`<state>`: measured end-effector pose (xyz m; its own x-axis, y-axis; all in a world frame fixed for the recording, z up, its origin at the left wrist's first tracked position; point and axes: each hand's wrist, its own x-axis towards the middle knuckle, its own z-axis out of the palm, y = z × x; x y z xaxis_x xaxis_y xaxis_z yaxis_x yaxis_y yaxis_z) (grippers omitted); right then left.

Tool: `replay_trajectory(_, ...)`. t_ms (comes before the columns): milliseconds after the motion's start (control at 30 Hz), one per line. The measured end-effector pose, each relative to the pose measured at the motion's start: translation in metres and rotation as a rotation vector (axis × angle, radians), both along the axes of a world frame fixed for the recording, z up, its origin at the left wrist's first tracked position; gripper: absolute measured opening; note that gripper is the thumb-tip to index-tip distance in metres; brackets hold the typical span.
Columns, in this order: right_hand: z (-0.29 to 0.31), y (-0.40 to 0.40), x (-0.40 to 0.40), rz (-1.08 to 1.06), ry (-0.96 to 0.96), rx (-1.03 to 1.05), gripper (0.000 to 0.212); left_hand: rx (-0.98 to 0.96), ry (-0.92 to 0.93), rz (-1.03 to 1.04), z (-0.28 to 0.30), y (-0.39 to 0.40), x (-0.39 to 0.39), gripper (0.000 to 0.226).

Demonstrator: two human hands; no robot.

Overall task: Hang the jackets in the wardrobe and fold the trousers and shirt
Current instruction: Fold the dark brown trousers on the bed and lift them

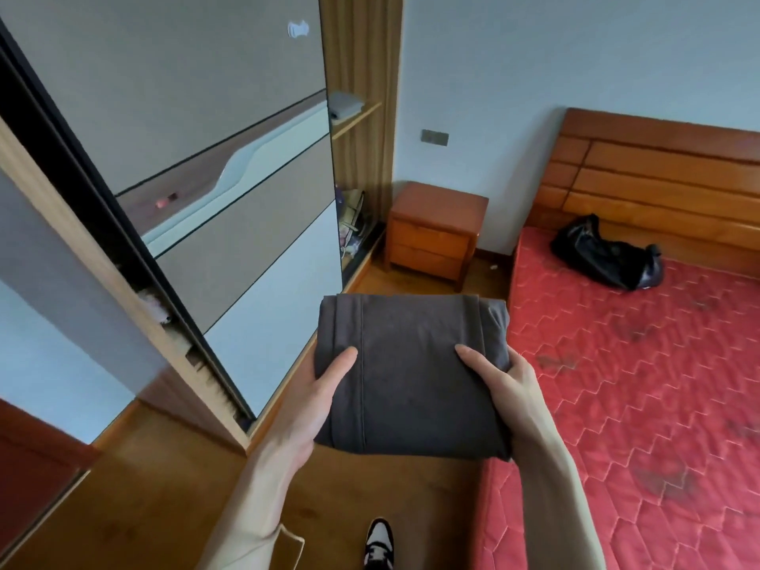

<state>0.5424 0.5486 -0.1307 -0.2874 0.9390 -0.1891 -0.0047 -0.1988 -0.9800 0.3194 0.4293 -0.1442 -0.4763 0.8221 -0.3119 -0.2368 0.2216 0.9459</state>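
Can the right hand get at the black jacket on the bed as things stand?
Probably not yet. The right hand and the left hand both grip the folded dark garment, and the black jacket lies far up the red mattress by the headboard.

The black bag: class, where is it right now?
In the head view the black bag lies at the right, on the red mattress beside the wooden headboard, right of the nightstand.
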Motion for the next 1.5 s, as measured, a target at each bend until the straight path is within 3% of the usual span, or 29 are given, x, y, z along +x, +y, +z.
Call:
replay_trajectory(400,0.025,0.183,-0.077,0.004,0.072,0.034,0.039,0.002,0.108,0.003,0.020,0.191,-0.082,0.062)
replay_trajectory(667,0.021,0.275,-0.144,-0.009,0.071,0.032,0.043,-0.019,0.117,0.029,0.014,0.287,-0.145,0.085)
replay_trajectory(867,0.028,0.373,-0.209,-0.050,0.046,0.047,0.048,0.029,0.107,-0.012,0.016,0.391,-0.214,0.087)
replay_trajectory(1067,0.049,0.457,-0.270,-0.072,0.093,0.021,0.041,0.100,0.076,-0.061,0.037,0.482,-0.280,0.059)
replay_trajectory(1233,0.061,0.519,-0.290,-0.087,0.087,0.060,0.054,0.149,0.103,-0.074,0.042,0.550,-0.311,0.076)
replay_trajectory(1400,0.048,0.564,-0.294,-0.055,0.004,0.131,0.065,0.127,0.123,-0.122,0.030,0.613,-0.319,0.079)
replay_trajectory(1500,0.031,0.595,-0.291,-0.078,0.027,0.105,0.050,0.090,0.107,-0.151,0.016,0.652,-0.313,0.067)
